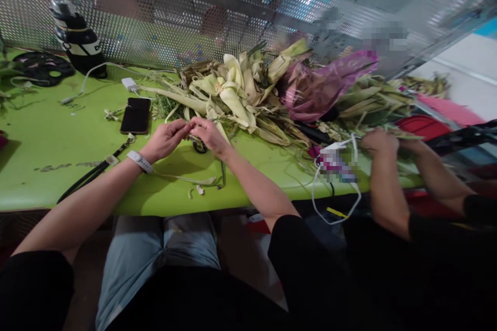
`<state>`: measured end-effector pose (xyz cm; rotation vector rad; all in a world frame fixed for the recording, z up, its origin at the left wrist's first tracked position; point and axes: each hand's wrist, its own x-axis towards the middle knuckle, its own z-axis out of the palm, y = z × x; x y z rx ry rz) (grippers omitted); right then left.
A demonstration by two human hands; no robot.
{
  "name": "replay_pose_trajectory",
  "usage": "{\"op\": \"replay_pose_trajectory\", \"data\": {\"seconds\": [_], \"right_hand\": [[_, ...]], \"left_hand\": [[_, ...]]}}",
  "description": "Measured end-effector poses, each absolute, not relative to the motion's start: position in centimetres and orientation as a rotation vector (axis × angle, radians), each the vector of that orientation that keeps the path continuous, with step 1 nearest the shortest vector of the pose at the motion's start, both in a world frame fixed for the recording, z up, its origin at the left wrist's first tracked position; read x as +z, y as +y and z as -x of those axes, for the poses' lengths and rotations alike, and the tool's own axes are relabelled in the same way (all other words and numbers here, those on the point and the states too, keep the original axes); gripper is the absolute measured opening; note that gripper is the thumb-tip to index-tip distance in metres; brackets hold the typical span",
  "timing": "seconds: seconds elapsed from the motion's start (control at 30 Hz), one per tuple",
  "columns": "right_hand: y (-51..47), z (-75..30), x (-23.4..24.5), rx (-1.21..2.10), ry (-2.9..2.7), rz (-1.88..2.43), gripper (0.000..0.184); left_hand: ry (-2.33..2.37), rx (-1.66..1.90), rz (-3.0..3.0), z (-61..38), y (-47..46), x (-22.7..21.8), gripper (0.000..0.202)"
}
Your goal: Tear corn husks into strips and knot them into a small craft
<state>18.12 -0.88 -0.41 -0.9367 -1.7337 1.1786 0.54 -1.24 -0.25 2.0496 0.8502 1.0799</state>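
Note:
My left hand (167,138) and my right hand (212,137) meet above the green tabletop (155,191), fingertips pinched together. What lies between the fingertips is too small to make out. Just behind them rises a heap of corn husks (236,95), pale yellow and green, with dry brown leaves among them. A dark ring-shaped thing (200,146) shows under my right hand, the rest of it hidden. Below my hands, a long thin strip of husk (186,180) lies on the tabletop beside a few small scraps (199,190).
Left of the heap lie a phone (135,115), a white charger (129,84) with cable, and a black strap (91,173). A black bottle (79,41) stands behind. A pink plastic bag (318,88) rests on the heap. At right, a co-worker's hands (380,142) handle leaves.

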Motion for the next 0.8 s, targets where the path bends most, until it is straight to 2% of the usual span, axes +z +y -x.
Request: {"op": "replay_pose_trajectory", "data": {"seconds": [0.2, 0.4, 0.53, 0.8], "right_hand": [[-1.0, -17.8, -0.1, 1.25, -1.651, 0.978, 0.011], [-1.1, -17.8, -0.1, 1.18, -1.653, 0.976, 0.013], [-0.6, -17.9, -0.6, 1.095, -1.631, 0.943, 0.017], [-0.6, -18.3, -0.1, 1.087, -1.631, 0.905, 0.019]], "left_hand": [[0.897, 1.123, -1.965, -0.9, -1.1, -0.7, 0.044], [0.868, 1.177, -1.723, -0.8, -0.7, -0.7, 0.048], [0.834, 1.03, -1.556, -0.3, -0.3, -0.4, 0.056], [0.708, 0.997, -1.598, -0.6, -0.4, -0.4, 0.046]]}}
